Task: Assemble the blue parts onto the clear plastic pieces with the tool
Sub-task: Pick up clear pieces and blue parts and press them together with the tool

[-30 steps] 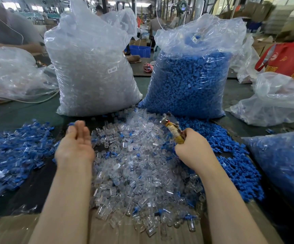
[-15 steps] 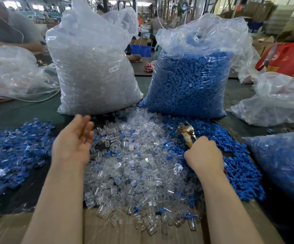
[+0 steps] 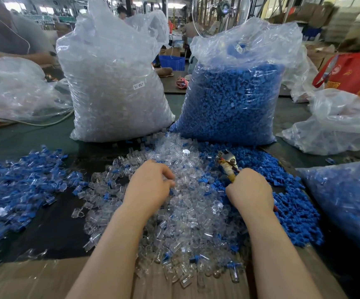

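A heap of loose clear plastic pieces (image 3: 181, 214) covers the middle of the table, with loose blue parts (image 3: 289, 203) spread along its right side. My left hand (image 3: 149, 188) lies on the clear heap with its fingers curled down into the pieces; what they hold is hidden. My right hand (image 3: 250, 190) grips the yellowish handle of the pliers-like tool (image 3: 227, 161), whose metal jaws point away from me over the blue parts.
A tall bag of clear pieces (image 3: 114, 83) and a bag of blue parts (image 3: 233, 98) stand at the back. Assembled blue-and-clear pieces (image 3: 17, 186) lie at the left. More bags (image 3: 347, 203) sit at the right. Cardboard (image 3: 34, 279) lines the near edge.
My left hand moved right from the left edge of the clear heap onto its middle and curled its fingers into the pieces. My right hand with the tool shifted slightly right.
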Available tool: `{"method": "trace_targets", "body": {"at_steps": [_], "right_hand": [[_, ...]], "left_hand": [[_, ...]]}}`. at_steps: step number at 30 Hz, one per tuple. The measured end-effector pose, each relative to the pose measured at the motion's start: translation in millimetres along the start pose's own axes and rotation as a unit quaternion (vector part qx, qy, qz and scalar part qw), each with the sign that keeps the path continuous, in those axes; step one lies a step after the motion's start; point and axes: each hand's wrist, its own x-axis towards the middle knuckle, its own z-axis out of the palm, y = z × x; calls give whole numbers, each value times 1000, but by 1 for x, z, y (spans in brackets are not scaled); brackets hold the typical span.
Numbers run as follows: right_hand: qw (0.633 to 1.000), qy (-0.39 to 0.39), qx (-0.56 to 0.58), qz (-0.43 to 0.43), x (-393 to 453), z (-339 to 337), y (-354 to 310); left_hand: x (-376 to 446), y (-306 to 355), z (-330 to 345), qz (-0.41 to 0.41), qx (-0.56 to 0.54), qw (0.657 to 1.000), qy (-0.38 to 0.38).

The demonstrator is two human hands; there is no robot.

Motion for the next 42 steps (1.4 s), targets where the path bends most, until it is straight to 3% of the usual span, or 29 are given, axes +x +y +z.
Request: {"method": "trace_targets", "body": {"at_steps": [5,12,18,25,31,42], "right_hand": [[1000,18,21,-3,0,0,-2],[996,48,76,-15,4,-1,-3],[979,32,195,-56,6,-3,-7],[886,-22,448,-119,-6,-9,-22],[828,-63,532,-166,-15,-6,-33],[868,-68,431,-238,-16,-6,-31]], "left_hand": [[1,-3,2,-4,-8,999,39],[0,3,0,-3,-170,983,67],[-2,11,-2,11,-281,959,35],[-5,21,-2,0,-437,899,-28],[-8,30,0,17,-497,867,-37],[-7,32,4,-13,-533,846,3]]}}
